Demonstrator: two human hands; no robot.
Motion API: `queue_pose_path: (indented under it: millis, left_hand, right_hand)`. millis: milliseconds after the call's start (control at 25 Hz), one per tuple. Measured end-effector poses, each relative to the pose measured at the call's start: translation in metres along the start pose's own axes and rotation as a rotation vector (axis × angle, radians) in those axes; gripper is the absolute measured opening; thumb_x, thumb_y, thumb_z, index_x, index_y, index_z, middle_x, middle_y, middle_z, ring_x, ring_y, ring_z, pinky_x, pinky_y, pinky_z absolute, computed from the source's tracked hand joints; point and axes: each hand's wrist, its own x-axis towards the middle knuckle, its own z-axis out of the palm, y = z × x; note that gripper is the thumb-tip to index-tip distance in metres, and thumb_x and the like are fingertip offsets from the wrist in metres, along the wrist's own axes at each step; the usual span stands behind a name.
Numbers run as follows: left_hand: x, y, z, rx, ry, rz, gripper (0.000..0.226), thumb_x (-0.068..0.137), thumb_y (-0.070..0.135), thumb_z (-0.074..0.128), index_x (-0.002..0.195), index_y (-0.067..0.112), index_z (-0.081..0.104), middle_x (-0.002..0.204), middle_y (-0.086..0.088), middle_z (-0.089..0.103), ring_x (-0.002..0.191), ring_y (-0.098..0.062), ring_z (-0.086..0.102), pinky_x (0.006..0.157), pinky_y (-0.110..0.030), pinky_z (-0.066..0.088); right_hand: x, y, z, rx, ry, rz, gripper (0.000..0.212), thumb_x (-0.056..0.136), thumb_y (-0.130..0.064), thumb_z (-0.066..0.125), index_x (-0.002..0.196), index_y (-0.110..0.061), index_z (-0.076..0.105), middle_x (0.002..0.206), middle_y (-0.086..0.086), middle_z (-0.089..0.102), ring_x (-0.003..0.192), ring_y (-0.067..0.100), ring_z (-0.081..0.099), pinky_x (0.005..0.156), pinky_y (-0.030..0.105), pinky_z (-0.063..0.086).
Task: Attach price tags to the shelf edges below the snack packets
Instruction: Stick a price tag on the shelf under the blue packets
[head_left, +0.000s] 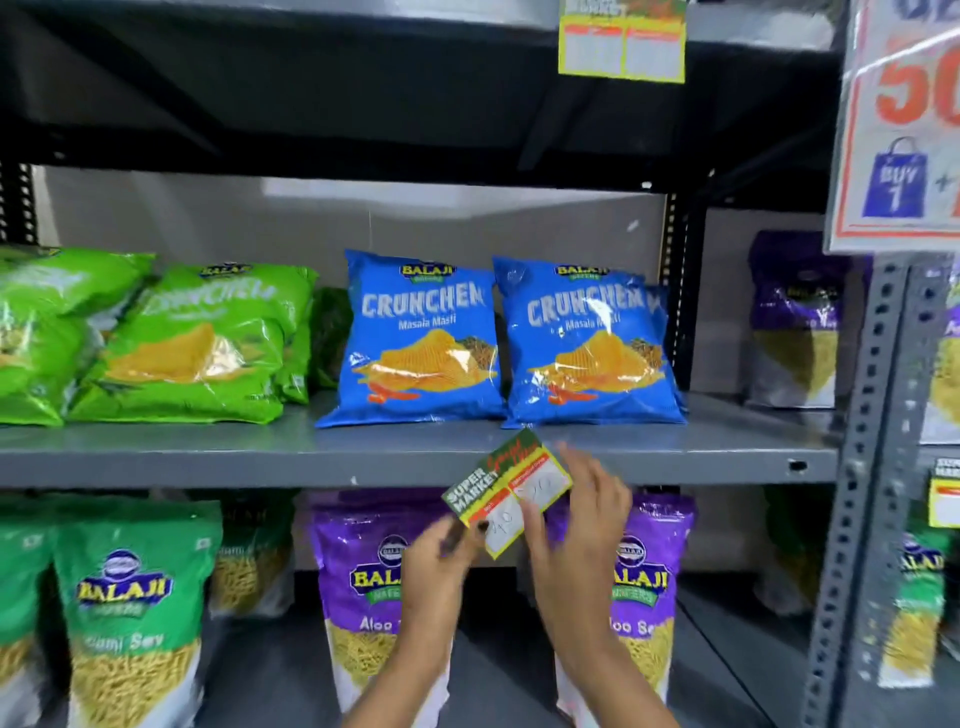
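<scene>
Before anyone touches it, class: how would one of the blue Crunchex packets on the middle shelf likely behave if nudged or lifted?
The left blue Crunchex packet looks puffed with air, so probably light for its size. It stands on a narrow bottom edge on the grey shelf, so a push would likely tip or slide it. Its glossy film may feel slippery, and the chips pictured suggest squeezing could crush the contents.

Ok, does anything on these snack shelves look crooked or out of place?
Yes. The price tag in both hands is tilted, not yet square on the shelf edge. The green packets at left have slumped backwards, unlike the upright blue packets.
</scene>
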Motion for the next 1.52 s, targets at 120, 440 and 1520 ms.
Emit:
queue_pose_path:
  millis: [120, 440, 1520]
  left_hand:
    - [0.020, 0.032, 0.000, -0.001, 0.006, 0.037, 0.016, 0.086, -0.002, 0.055, 0.075, 0.007, 0.063, 0.072, -0.010, 0.055, 0.072, -0.018, 0.046, 0.067, -0.038, 0.038]
    - [0.020, 0.051, -0.001, 0.362, 0.123, 0.207, 0.058, 0.084, 0.008, 0.063, 0.043, 0.021, 0.024, 0.047, 0.010, 0.020, 0.044, -0.005, 0.019, 0.041, -0.022, 0.017]
    - [0.026, 0.090, -0.015, 0.967, 0.366, 0.635, 0.036, 0.067, 0.040, 0.075, 0.094, 0.018, 0.064, 0.095, -0.003, 0.065, 0.092, -0.027, 0.059, 0.076, -0.040, 0.045]
  right_hand:
    - [0.054, -0.034, 0.001, 0.027, -0.105, 0.190, 0.026, 0.080, -0.020, 0.072, 0.104, -0.017, 0.064, 0.101, 0.006, 0.063, 0.102, 0.027, 0.052, 0.088, 0.035, 0.026]
    - [0.053, -0.018, -0.016, 0.068, -0.136, 0.292, 0.026, 0.080, -0.007, 0.070, 0.068, -0.027, 0.059, 0.081, 0.005, 0.070, 0.087, 0.026, 0.057, 0.087, 0.039, 0.033]
    - [0.063, -0.010, -0.008, -0.322, -0.315, -0.007, 0.045, 0.079, -0.042, 0.070, 0.117, -0.021, 0.057, 0.122, 0.001, 0.057, 0.119, 0.019, 0.046, 0.105, 0.036, 0.025]
